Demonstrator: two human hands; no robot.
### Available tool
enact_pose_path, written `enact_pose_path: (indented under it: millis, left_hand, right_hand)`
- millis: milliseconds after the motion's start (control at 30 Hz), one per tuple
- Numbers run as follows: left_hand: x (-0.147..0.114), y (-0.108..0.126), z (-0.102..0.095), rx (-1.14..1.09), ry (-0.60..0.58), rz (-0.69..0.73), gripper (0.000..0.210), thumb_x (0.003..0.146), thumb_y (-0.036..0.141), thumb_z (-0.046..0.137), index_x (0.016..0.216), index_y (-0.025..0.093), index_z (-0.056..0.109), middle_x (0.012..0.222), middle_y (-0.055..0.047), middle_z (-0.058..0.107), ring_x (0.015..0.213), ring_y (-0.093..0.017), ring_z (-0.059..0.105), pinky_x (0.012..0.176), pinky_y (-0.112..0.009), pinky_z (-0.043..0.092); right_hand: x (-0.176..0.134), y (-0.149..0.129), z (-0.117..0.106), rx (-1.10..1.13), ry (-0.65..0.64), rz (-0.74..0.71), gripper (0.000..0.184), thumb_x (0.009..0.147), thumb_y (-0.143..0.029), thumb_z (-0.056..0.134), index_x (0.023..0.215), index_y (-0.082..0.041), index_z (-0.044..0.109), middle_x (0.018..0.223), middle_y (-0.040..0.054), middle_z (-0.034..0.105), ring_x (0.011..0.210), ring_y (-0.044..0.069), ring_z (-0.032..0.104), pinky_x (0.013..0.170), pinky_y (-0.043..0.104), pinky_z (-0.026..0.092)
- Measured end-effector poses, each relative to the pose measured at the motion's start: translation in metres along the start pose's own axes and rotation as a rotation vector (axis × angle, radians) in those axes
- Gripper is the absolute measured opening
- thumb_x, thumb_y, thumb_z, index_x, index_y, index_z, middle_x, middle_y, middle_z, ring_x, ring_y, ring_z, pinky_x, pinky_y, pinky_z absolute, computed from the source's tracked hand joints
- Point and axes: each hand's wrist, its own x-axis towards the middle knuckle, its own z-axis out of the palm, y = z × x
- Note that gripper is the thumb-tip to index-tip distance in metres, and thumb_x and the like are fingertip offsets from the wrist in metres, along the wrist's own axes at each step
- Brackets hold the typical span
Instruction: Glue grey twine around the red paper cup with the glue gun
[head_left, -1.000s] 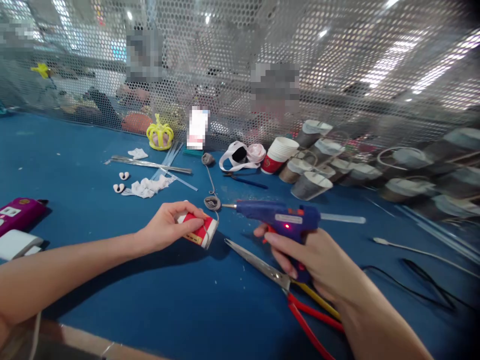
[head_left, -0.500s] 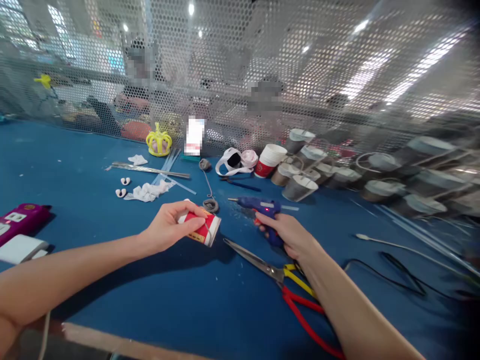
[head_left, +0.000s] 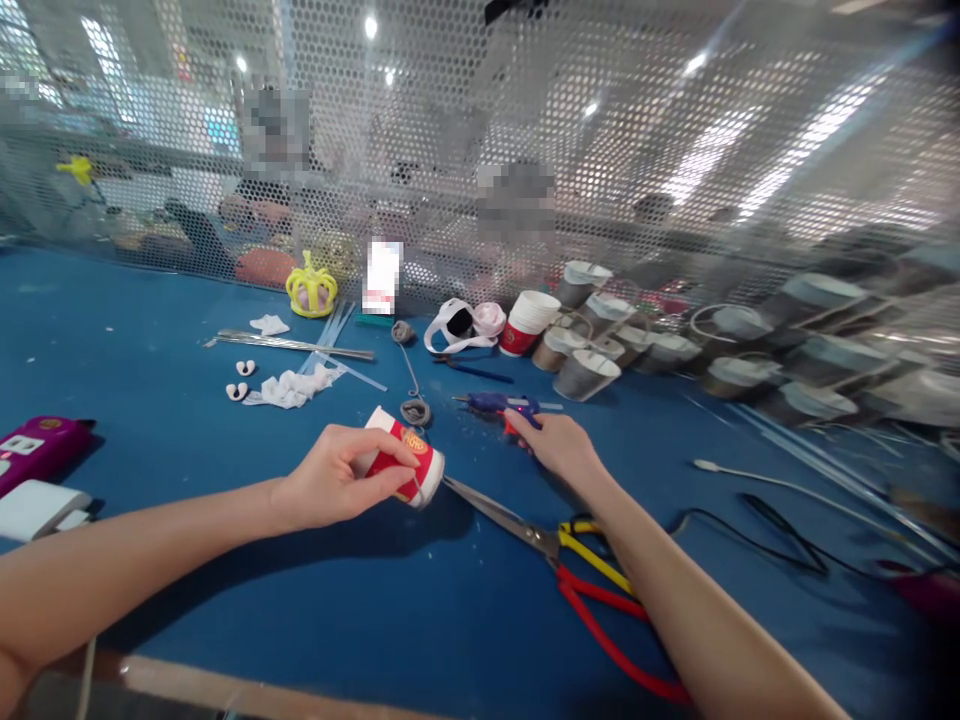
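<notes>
My left hand (head_left: 351, 480) is closed on a red and white paper cup (head_left: 421, 458), tilted on its side above the blue table. A short grey yarn end shows on the cup under my fingertips. My right hand (head_left: 561, 440) is around the grip of a blue hot glue gun (head_left: 487, 402), its nozzle facing left and a clear glue stick out of its back. Scissors (head_left: 525, 530) with one yellow and one red handle lie below, partly under my right forearm. Just beyond the cup sits a small coil of grey yarn (head_left: 415, 411), joined by a strand to a second ball (head_left: 403, 332).
Yarn-wrapped cups (head_left: 589, 375) crowd the back right, beside stacked paper cups (head_left: 529, 322). Pliers (head_left: 476, 370), metal rods (head_left: 296, 344), glue sticks (head_left: 330, 345) and a yellow crown-shaped piece (head_left: 311, 290) lie behind. A purple power strip (head_left: 45, 450) is at left, cables (head_left: 787, 545) at right, mesh (head_left: 420, 130) behind.
The glue gun has been lowered and moved slightly away, its body now near the tabletop. The cup has turned a little in my left hand, showing its gold emblem. The view has shifted slightly.
</notes>
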Motion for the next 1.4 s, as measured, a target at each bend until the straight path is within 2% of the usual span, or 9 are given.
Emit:
enact_pose_path:
  millis: [133,233,400,500,567,700,833,967,1400]
  left_hand:
    - [-0.001,0.001,0.000,0.089,-0.027,0.033,0.009,0.074,0.017,0.058,0.074,0.012,0.065,0.049,-0.001,0.061,0.030,-0.002,0.032,0.030,-0.015,0.026]
    - [-0.001,0.003,-0.001,0.137,-0.042,0.087,0.012,0.076,0.020,0.056,0.075,0.012,0.065,0.051,-0.002,0.064,0.031,-0.003,0.036,0.032,-0.015,0.029]
    - [-0.003,0.006,-0.002,0.232,-0.081,0.191,0.014,0.077,0.019,0.056,0.076,0.012,0.067,0.056,-0.005,0.068,0.040,-0.007,0.050,0.042,-0.016,0.039]
    - [-0.005,0.007,-0.002,0.256,-0.132,0.236,0.013,0.077,0.018,0.056,0.076,0.014,0.068,0.053,-0.003,0.067,0.041,-0.007,0.051,0.044,-0.016,0.040]
    - [-0.005,0.006,-0.002,0.255,-0.158,0.245,0.012,0.077,0.017,0.056,0.075,0.014,0.068,0.053,-0.002,0.067,0.043,-0.007,0.053,0.047,-0.016,0.041]
    - [-0.005,0.005,-0.003,0.221,-0.141,0.201,0.012,0.077,0.017,0.056,0.077,0.014,0.068,0.059,-0.004,0.069,0.045,-0.008,0.055,0.047,-0.016,0.042]
    - [-0.003,0.005,-0.002,0.084,-0.081,0.032,0.011,0.075,0.019,0.059,0.081,0.013,0.067,0.070,-0.005,0.071,0.043,-0.007,0.053,0.043,-0.015,0.041]
    - [0.000,0.005,0.000,-0.160,-0.009,-0.111,0.014,0.075,0.022,0.061,0.086,0.014,0.065,0.088,-0.008,0.070,0.065,-0.011,0.062,0.058,-0.017,0.049]
    - [0.001,-0.001,0.004,-0.357,0.001,-0.333,0.018,0.071,0.028,0.067,0.079,0.012,0.066,0.083,-0.007,0.069,0.063,-0.011,0.059,0.059,-0.019,0.049]
  right_hand:
    - [-0.012,-0.016,-0.009,-0.180,0.163,-0.050,0.037,0.073,-0.044,0.058,0.047,-0.018,0.056,0.076,0.0171,0.062,0.090,0.033,0.057,0.070,0.040,0.042]
    - [-0.031,-0.035,-0.015,-0.211,0.179,-0.172,0.031,0.079,-0.039,0.053,0.061,-0.017,0.065,0.089,0.0174,0.062,0.095,0.032,0.054,0.076,0.041,0.039]
    - [-0.070,-0.066,-0.010,0.338,-0.525,-0.401,0.054,0.086,-0.055,0.030,0.076,-0.018,0.069,0.079,0.0061,0.067,0.082,0.020,0.059,0.074,0.032,0.041]
    - [-0.085,-0.079,0.001,0.632,-0.773,-0.352,0.057,0.084,-0.060,0.031,0.076,-0.017,0.068,0.073,0.0039,0.067,0.074,0.017,0.059,0.073,0.030,0.042]
    - [-0.090,-0.085,0.006,0.825,-0.810,-0.286,0.046,0.080,-0.057,0.044,0.084,-0.018,0.067,0.073,0.0018,0.067,0.070,0.014,0.059,0.069,0.028,0.044]
    - [-0.091,-0.092,0.010,1.053,-0.561,-0.230,0.023,0.066,-0.039,0.069,0.077,-0.019,0.067,0.083,-0.0003,0.065,0.075,0.012,0.058,0.071,0.025,0.045]
    - [-0.087,-0.095,0.003,1.005,-0.387,-0.300,0.017,0.069,-0.035,0.066,0.068,-0.018,0.066,0.073,-0.0006,0.065,0.070,0.012,0.057,0.070,0.025,0.045]
    - [-0.084,-0.095,-0.006,0.929,-0.219,-0.382,0.016,0.072,-0.034,0.063,0.067,-0.019,0.064,0.071,0.0003,0.067,0.070,0.012,0.059,0.069,0.025,0.046]
    - [-0.081,-0.088,-0.008,0.789,-0.083,-0.444,0.019,0.076,-0.035,0.058,0.066,-0.019,0.060,0.068,0.0003,0.065,0.065,0.012,0.057,0.064,0.024,0.045]
